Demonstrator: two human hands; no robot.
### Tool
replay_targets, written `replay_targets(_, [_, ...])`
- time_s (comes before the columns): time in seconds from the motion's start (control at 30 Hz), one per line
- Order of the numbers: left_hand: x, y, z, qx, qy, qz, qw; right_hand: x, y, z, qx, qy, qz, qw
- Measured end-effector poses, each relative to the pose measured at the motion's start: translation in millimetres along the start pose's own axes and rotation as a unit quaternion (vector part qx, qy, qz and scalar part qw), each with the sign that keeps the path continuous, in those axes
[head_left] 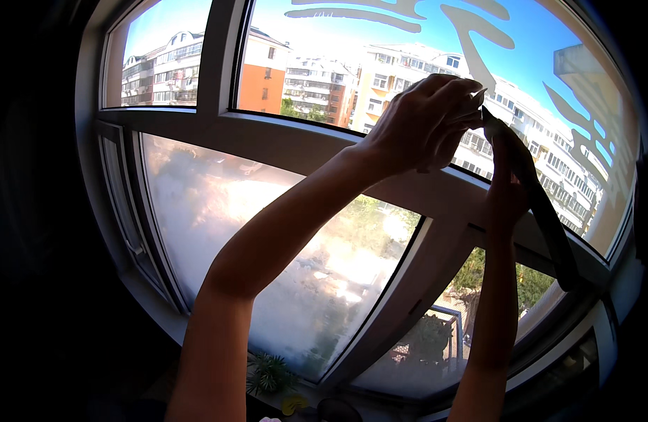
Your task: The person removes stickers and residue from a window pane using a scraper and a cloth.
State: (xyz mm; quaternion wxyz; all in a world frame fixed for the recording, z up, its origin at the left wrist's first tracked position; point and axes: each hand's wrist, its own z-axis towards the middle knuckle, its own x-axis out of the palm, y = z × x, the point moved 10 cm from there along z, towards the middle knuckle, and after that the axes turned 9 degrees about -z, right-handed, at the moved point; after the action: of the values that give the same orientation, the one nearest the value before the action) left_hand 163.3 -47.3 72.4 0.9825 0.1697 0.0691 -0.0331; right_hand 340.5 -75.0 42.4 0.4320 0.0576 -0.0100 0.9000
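Raised against the upper window pane (324,49), my left hand (421,123) has its fingers closed on a crumpled pale piece of film (471,112). Whether it is sticker film or thin cloth is hard to tell in the shade. My right hand (507,193), just right of it, grips a long dark flat tool (538,197). The tool's pointed upper end is close to my left fingertips, and its other end hangs down to the right. A frosted decal stroke (475,56) on the glass runs down to where my hands meet.
More decal strokes (584,130) mark the pane's right side. A thick window frame bar (289,141) crosses below it. Under that are a hazy lower pane (232,211) and a side window (436,344). A potted plant (270,373) stands at the bottom. Buildings show outside.
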Motion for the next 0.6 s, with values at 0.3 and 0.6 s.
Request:
replay_targets(0.3, [-246,34,-117,-0.094,-0.208,0.487,0.843,-13,13,4,0.011,-0.055,0.069,0.996])
replay_targets(0.6, [-160,28,-92,-0.138,-0.163,0.416,0.884,-14,16,-2,0.03,-0.039,0.093,0.994])
